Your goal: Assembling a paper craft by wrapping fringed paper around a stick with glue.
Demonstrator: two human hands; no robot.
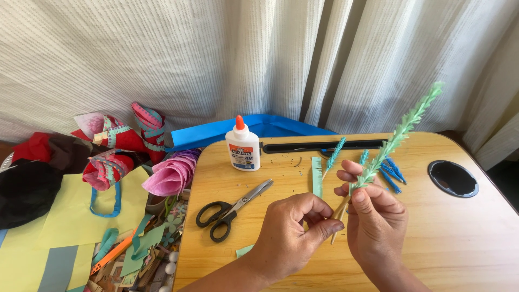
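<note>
Fringe sprig point(403, 128) (mint green) rises from right hand point(373, 216), fingers closed around it; left hand point(292, 230) pinches its base.

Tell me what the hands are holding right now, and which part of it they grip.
The right hand holds a green fringed paper stem by its lower stick end; the left hand pinches the same stick just below.

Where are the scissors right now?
In the head view, the black-handled scissors lie shut on the wooden table, left of the left hand and below the white glue bottle.
</note>
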